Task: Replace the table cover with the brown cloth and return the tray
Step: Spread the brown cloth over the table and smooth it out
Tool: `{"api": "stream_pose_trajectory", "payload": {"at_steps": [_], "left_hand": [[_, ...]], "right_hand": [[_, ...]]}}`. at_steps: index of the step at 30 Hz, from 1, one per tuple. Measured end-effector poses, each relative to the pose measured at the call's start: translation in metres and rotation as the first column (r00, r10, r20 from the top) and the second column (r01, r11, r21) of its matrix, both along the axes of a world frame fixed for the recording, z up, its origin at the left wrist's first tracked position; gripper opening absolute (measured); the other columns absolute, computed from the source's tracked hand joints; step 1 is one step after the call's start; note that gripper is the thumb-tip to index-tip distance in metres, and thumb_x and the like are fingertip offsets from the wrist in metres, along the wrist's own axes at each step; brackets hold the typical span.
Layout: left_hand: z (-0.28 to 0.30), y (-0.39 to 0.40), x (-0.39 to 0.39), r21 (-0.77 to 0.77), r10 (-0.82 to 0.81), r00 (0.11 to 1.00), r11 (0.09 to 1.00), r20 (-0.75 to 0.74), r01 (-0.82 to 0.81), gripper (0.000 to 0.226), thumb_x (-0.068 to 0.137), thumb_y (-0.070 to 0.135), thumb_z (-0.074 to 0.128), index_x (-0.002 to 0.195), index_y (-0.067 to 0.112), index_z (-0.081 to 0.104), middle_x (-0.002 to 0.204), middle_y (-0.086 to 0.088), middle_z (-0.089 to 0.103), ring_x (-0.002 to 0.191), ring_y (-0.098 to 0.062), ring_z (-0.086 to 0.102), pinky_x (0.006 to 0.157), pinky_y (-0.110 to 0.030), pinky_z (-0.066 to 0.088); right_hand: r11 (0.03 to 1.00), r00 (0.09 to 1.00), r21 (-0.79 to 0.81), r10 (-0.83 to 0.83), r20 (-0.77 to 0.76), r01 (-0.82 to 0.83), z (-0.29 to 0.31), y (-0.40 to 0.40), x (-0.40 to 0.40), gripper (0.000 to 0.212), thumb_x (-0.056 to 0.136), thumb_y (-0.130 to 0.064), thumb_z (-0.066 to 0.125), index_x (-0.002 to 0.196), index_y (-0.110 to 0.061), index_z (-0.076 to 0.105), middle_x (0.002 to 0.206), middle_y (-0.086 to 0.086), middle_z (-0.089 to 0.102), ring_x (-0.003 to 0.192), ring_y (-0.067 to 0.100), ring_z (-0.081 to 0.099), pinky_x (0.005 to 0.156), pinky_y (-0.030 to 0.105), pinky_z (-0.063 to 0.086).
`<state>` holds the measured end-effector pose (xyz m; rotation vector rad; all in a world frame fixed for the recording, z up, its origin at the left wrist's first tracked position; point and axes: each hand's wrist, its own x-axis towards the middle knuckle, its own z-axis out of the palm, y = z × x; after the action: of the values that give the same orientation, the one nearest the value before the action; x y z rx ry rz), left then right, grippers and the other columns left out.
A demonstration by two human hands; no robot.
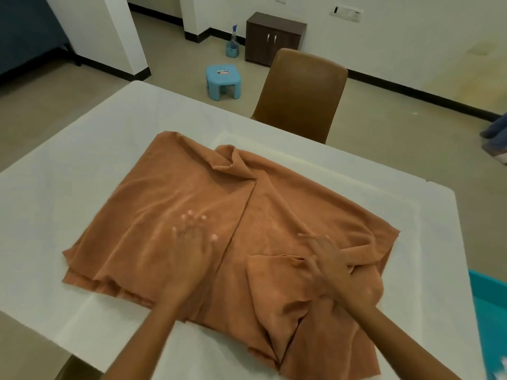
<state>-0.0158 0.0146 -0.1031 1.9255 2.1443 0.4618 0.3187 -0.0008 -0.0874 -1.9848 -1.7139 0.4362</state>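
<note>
Brown cloth (pixel 219 229) half-unfolded on white table (pixel 82 165). Left hand (pixel 189 248) flat on it, fingers spread. Right hand (pixel 329 261) at 4 o'clock, fingers pinching a fold.

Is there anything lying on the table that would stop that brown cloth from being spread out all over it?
Nothing visible does. The half-folded brown terry cloth lies alone on the white-covered table, both hands directly on it. The brown chair stands beyond the far edge.
</note>
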Motion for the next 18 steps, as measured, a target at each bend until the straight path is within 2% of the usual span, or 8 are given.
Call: {"api": "stream_pose_trajectory", "payload": {"at_steps": [1,3,4,6,10,13,16,18], "left_hand": [[-0.002,-0.005,0.021,-0.029,-0.009,1.0,1.0,0.006,0.009,0.073,0.09,0.058,0.02,0.147,0.013,0.03,0.155,-0.017,0.02,0.144,-0.03,0.014,0.115,-0.044,0.002],[-0.014,-0.016,0.048,-0.113,-0.015,1.0,0.994,-0.021,0.013,0.079,0.089,0.065,0.019,0.146,0.013,0.033,0.153,-0.021,0.024,0.142,-0.035,0.021,0.113,-0.047,0.008],[-0.021,-0.021,0.054,-0.148,-0.015,0.999,0.989,-0.038,0.009,0.079,0.089,0.067,0.016,0.145,0.014,0.034,0.151,-0.022,0.027,0.14,-0.036,0.026,0.113,-0.049,0.014],[-0.034,-0.031,0.052,-0.162,-0.02,0.998,0.987,-0.059,0.01,0.077,0.092,0.066,0.012,0.147,0.016,0.032,0.151,-0.02,0.029,0.138,-0.035,0.031,0.111,-0.049,0.018],[-0.045,-0.035,0.043,-0.147,-0.053,0.994,0.988,-0.1,0.038,0.074,0.093,0.064,0.014,0.149,0.017,0.028,0.153,-0.017,0.027,0.139,-0.033,0.029,0.112,-0.045,0.013],[-0.044,-0.033,0.046,-0.133,-0.046,0.992,0.991,-0.114,0.03,0.072,0.094,0.061,0.016,0.147,0.014,0.031,0.152,-0.019,0.028,0.138,-0.034,0.031,0.111,-0.045,0.013],[-0.037,-0.036,0.065,-0.056,-0.075,0.991,0.996,-0.113,0.069,0.064,0.096,0.048,0.022,0.146,0.011,0.033,0.154,-0.017,0.024,0.142,-0.031,0.023,0.113,-0.046,0.012],[-0.031,-0.038,0.088,-0.029,-0.16,0.983,0.987,-0.087,0.158,0.061,0.096,0.046,0.026,0.146,0.012,0.034,0.154,-0.015,0.024,0.143,-0.027,0.019,0.115,-0.043,0.01]], "right_hand": [[0.996,0.996,-0.087,0.036,0.078,-0.029,0.006,0.006,-0.019,0.031,0.085,-0.051,0.057,0.107,-0.029,0.059,0.097,-0.001,0.065,0.089,0.015,0.059,0.086,0.04,0.046],[0.841,0.831,-0.311,0.515,0.211,-0.442,0.008,0.017,-0.054,0.064,0.088,-0.069,0.021,0.125,-0.027,0.052,0.115,0.001,0.062,0.109,0.02,0.053,0.107,0.049,0.028],[0.742,0.724,-0.371,0.655,0.218,-0.559,0.008,0.019,-0.063,0.08,0.085,-0.073,0.004,0.123,-0.024,0.055,0.114,0.001,0.062,0.109,0.02,0.053,0.109,0.046,0.025],[0.693,0.687,-0.385,0.704,0.182,-0.609,0.004,0.015,-0.05,0.097,0.082,-0.075,-0.007,0.095,-0.014,0.066,0.092,0.007,0.066,0.088,0.022,0.058,0.095,0.036,0.037],[0.74,0.829,-0.477,0.558,0.042,-0.474,0.008,-0.017,0.026,0.082,0.078,-0.083,0.012,0.064,-0.013,0.052,0.064,0.002,0.052,0.06,0.01,0.05,0.068,0.021,0.04],[0.79,0.84,-0.551,0.472,0.267,-0.269,0.026,-0.021,0.049,0.055,0.086,-0.072,0.026,0.067,-0.025,0.046,0.061,-0.009,0.047,0.06,0.003,0.049,0.061,0.014,0.035],[0.972,0.943,-0.217,0.155,0.293,-0.092,0.026,-0.027,0.036,0.049,0.093,-0.054,0.038,0.058,-0.022,0.048,0.056,-0.009,0.051,0.053,0.007,0.052,0.056,0.019,0.037],[0.996,0.968,-0.08,0.062,0.243,-0.044,0.013,-0.023,0.02,0.042,0.093,-0.055,0.037,0.081,-0.024,0.062,0.078,-0.007,0.063,0.069,0.011,0.059,0.069,0.033,0.05]]}}
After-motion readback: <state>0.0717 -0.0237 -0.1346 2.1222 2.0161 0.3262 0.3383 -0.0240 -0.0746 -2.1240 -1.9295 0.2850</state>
